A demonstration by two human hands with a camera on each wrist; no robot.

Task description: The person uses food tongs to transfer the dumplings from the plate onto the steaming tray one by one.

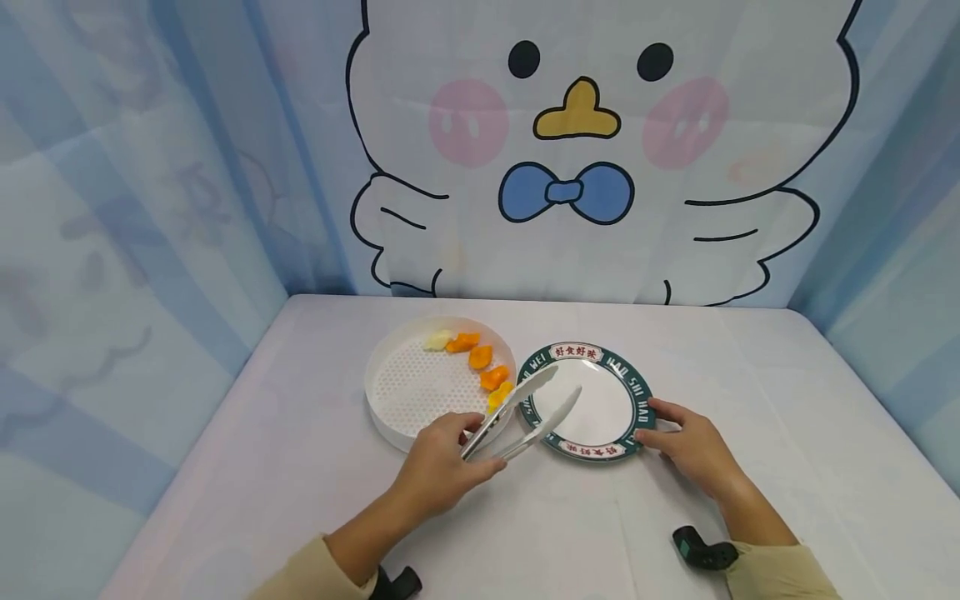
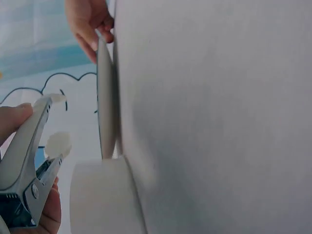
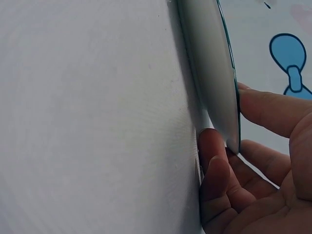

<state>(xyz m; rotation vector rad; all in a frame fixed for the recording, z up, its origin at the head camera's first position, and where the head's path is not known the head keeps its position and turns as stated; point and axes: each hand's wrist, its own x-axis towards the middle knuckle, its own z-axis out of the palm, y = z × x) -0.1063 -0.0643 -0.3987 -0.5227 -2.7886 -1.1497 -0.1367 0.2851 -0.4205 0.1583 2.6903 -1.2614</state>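
Metal tongs [image 1: 487, 429] are held in my left hand [image 1: 435, 471], gripped near the hinged end. Their two tips are spread apart over the left part of a round plate [image 1: 596, 400], with nothing between them. The plate is white with a green lettered rim. My right hand [image 1: 697, 450] pinches its right edge, thumb on the upper face and fingers [image 3: 214, 146] underneath. Left of the plate stands a round white tray [image 1: 412, 387] with a perforated base. Along its right side lie several orange pieces [image 1: 480, 357], a yellow piece [image 1: 499, 395] and a pale piece [image 1: 438, 339].
A white cloth covers the table [image 1: 300, 417]. Behind it hangs a curtain [image 1: 577, 250] with a cartoon figure, and blue cloth walls [image 1: 135, 250] close in the sides. Black devices [image 1: 702, 550] sit at both wrists.
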